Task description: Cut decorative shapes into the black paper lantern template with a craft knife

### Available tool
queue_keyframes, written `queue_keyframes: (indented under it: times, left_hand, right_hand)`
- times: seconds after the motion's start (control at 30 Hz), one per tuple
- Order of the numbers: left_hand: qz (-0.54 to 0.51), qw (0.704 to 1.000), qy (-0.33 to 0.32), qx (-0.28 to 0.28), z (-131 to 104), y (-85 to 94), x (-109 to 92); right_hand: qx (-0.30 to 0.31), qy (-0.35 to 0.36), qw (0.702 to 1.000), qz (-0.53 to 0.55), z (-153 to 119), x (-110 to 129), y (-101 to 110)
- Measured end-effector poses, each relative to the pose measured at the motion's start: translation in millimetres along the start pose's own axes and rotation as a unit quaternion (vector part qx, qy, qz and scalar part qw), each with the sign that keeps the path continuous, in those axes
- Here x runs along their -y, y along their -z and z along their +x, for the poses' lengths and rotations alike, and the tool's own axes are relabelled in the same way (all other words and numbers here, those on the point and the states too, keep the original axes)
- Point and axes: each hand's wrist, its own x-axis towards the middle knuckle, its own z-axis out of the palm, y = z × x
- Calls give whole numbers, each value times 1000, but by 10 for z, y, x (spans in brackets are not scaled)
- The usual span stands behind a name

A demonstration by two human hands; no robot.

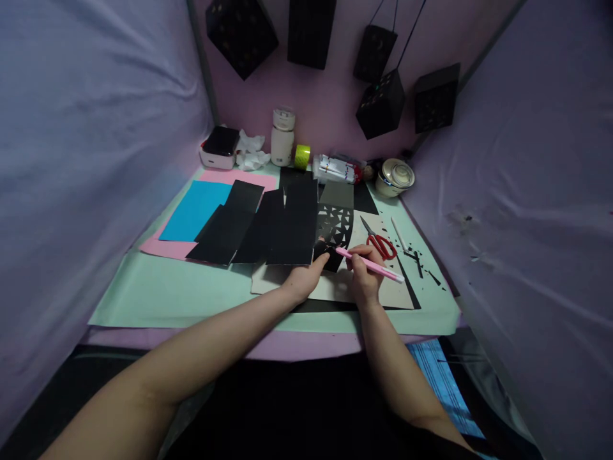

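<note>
Right grip (363, 260) clamped on pink pen-like knife (370, 264), left grip (316, 263) holding black paper (335, 225) just beside, red scissors (382, 246) beyond.

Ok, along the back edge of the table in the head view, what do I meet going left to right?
Small white box with a dark top, crumpled tissues, white bottle, yellow tape roll, plastic-wrapped pack, lidded cream jar.

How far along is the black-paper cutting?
Done: triangular cutouts show mid-strip on the black strip; dark scraps lie right of the scissors.
In hand: left hand holds the strip's near end, right hand the pink pen-like tool there.
Left, probably: that near end, seemingly mostly uncut; maybe the black sheets, no cutouts visible.
</note>
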Motion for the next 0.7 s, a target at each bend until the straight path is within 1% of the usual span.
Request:
queue_keyframes:
  times: [0.23, 0.33, 0.47, 0.53, 0.63, 0.7]
  left_hand:
    - [-22, 999, 20, 14, 11, 4, -14]
    - [-33, 999, 35, 5, 4, 6, -27]
    - [-59, 996, 68, -5, -37, -33, -81]
    - [-80, 993, 85, -1, -52, -64, -116]
    - [-119, 987, 105, 18, -55, -93, -163]
    - [-139, 983, 116, 30, -52, -95, -188]
  right_hand:
    - [12, -6, 1000, -19, 2, -25, 0]
    - [15, -8, 1000, -18, 0, -16, 0]
    - [34, -4, 999, -6, -11, 13, -15]
    - [8, -2, 1000, 2, -5, 22, -36]
    - [-88, -16, 996, 20, 37, 29, -70]
    - [-136, -38, 990, 22, 77, 35, -79]
